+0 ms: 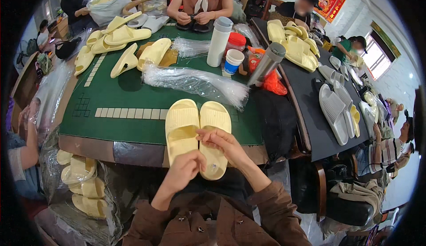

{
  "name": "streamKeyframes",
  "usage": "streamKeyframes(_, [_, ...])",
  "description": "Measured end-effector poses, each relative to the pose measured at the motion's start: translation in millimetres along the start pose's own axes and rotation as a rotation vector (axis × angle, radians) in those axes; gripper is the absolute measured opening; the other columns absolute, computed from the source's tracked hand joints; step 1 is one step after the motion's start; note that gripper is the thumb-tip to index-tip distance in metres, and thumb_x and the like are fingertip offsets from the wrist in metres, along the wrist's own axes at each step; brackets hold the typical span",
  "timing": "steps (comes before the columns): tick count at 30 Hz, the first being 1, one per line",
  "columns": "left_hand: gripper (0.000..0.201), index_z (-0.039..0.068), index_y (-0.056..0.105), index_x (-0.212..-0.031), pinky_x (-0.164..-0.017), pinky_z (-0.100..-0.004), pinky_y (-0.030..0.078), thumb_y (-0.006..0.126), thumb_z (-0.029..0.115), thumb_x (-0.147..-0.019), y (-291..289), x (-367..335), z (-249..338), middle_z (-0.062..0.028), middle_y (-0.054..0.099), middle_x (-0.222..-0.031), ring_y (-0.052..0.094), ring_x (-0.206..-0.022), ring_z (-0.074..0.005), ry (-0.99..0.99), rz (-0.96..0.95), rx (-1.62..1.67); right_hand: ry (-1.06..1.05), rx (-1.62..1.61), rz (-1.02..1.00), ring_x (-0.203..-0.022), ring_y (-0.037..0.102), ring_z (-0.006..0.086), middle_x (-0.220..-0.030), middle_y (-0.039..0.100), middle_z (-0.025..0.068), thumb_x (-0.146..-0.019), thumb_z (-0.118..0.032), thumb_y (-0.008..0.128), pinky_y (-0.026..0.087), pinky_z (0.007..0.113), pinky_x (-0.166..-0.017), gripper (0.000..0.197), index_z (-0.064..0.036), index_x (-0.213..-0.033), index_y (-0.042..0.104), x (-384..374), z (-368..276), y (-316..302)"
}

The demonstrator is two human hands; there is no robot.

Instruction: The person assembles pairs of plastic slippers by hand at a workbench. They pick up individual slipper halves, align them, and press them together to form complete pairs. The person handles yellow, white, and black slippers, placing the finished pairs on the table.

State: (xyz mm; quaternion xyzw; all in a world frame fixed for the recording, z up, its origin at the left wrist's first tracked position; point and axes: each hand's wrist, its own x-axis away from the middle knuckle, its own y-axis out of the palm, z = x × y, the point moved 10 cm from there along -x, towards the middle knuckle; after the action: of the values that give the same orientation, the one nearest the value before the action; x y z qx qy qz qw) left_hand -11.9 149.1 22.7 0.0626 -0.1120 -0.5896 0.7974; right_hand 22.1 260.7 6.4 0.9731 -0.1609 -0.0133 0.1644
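Two pale yellow slide slippers lie side by side at the table's near edge, toes pointing away from me: a left slipper (181, 117) and a right slipper (216, 115). My left hand (183, 171) is over the heel of the left one, its fingers curled closed. Above the inner edges of the pair, my right hand (224, 145) has thumb and fingers pinched together. Whatever either hand grips is too small or hidden to name. Just beyond the toes lies a bundle of thin clear plastic strands (195, 81).
More yellow slippers (126, 35) are heaped at the far left, others in a plastic bag (88, 181) low on my left. A white bottle (220, 42), a cup (233, 61) and a steel flask (268, 62) stand beyond the strands. Across the table, a person (202, 2) handles dark slippers.
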Motion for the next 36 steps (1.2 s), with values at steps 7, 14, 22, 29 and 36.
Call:
streamKeyframes(7, [0.023, 0.001, 0.056, -0.086, -0.057, -0.0209, 0.035, 0.034, -0.004, -0.084, 16.2, 1.1, -20.4, -0.0028, 0.056, -0.077, 0.045, -0.066, -0.0072, -0.045, -0.065, -0.015, -0.041, 0.087, 0.111, -0.118, 0.052, 0.0164, -0.133, 0.055, 0.0088, -0.102, -0.020, 0.046, 0.041, 0.029, -0.098, 0.028, -0.0007, -0.109, 0.065, 6.3, -8.0, -14.5])
streamKeyframes(14, [0.022, 0.001, 0.055, -0.086, -0.058, -0.0210, 0.035, 0.034, -0.005, -0.084, 23.8, 6.9, -28.7, -0.0031, 0.054, -0.078, 0.044, -0.068, -0.0080, -0.137, -0.121, 0.038, -0.146, 0.217, 0.047, -0.119, 0.051, 0.0172, -0.130, 0.056, 0.0105, -0.100, -0.017, 0.050, 0.041, 0.030, -0.096, 0.024, -0.0024, -0.108, 0.067, 7.6, -23.8, 0.1])
streamKeyframes(22, [0.022, 0.002, 0.055, -0.087, -0.057, -0.0211, 0.034, 0.034, -0.005, -0.084, 27.1, 11.5, -28.9, -0.0024, 0.053, -0.078, 0.042, -0.065, -0.0075, -0.111, -0.159, 0.013, -0.250, 0.347, 0.050, -0.113, 0.058, 0.0176, -0.117, 0.064, 0.0106, -0.099, -0.011, 0.050, 0.044, 0.031, -0.097, 0.022, 0.0005, -0.108, 0.066, 10.6, -28.8, 2.5])
streamKeyframes(29, [0.017, 0.001, 0.055, -0.098, -0.055, -0.0213, 0.034, 0.038, 0.001, -0.096, 10.5, 9.0, -13.7, 0.0005, 0.048, -0.077, 0.040, -0.061, -0.0062, 0.088, 0.058, -0.094, -0.384, 0.702, 0.186, -0.089, 0.068, 0.0231, -0.096, 0.069, 0.0140, -0.094, -0.003, 0.052, 0.053, 0.033, -0.079, 0.017, 0.0030, -0.102, 0.066, 25.3, -50.9, 14.8])
streamKeyframes(36, [0.017, -0.001, 0.057, -0.106, -0.054, -0.0200, 0.035, 0.042, 0.004, -0.099, -11.9, 10.5, -18.7, -0.0006, 0.056, -0.084, 0.043, -0.063, -0.0038, 0.076, 0.192, -0.046, -0.292, 0.734, 0.105, -0.089, 0.067, 0.0269, -0.096, 0.068, 0.0146, -0.092, -0.004, 0.054, 0.051, 0.035, -0.078, 0.016, 0.0022, -0.101, 0.066, 27.1, -41.9, 28.8])
